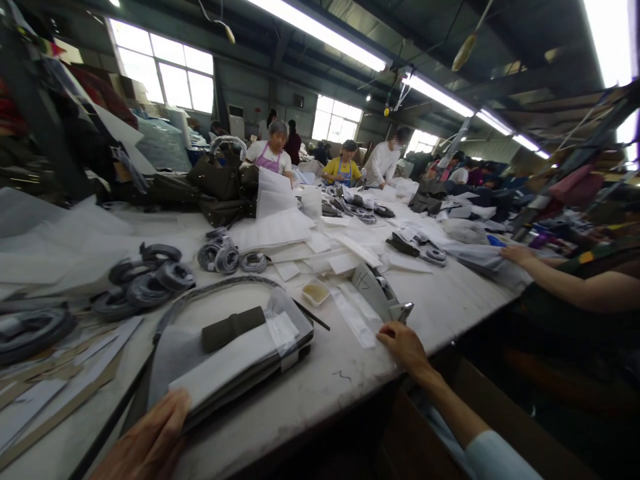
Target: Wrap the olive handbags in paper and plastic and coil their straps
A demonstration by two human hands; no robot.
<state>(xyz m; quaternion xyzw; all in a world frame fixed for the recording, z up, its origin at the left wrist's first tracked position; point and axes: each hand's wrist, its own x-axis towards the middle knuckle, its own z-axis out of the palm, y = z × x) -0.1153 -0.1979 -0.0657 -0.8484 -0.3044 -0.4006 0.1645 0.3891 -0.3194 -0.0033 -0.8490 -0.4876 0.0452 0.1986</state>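
A folded bundle of dark olive fabric (250,377) lies on the table, with a white foam sheet (225,363) over its top and clear tape (284,333) at its right end. My left hand (150,430) has its fingers closed over the bundle's near left corner. A small olive roll (233,329) rests against the far side of the sheet. My right hand (404,345) is closed in a pinch at the cutting end of a grey tape dispenser (373,291). Whatever its fingertips hold is too small to make out.
A small white dish (315,292) stands left of the dispenser, beside clear plastic strips (353,313). Coiled grey strips (160,283) and cardboard strips (65,393) lie at left. A co-worker's hand (517,255) is at right. Several people work across the table.
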